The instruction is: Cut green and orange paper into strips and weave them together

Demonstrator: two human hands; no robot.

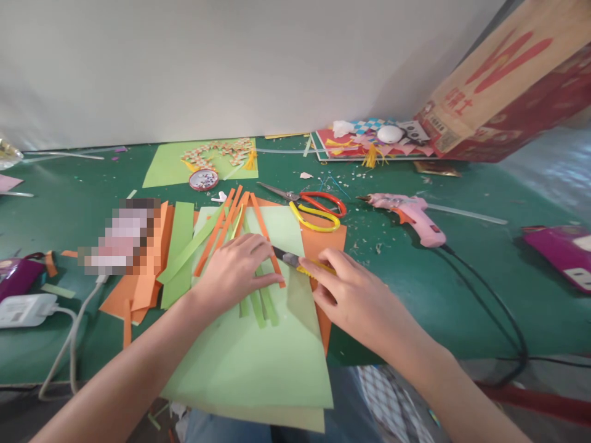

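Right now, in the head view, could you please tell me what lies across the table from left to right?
White charger, left hand on the paper strips, right hand holding the utility knife, pink glue gun, magenta case.

Red W-shaped logo and blurred characters on brown paper bag point(480, 92)

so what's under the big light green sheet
An orange sheet sticks out past the right edge of the light green sheet, and a paler sheet peeks out along its near edge. How far either runs underneath is covered.
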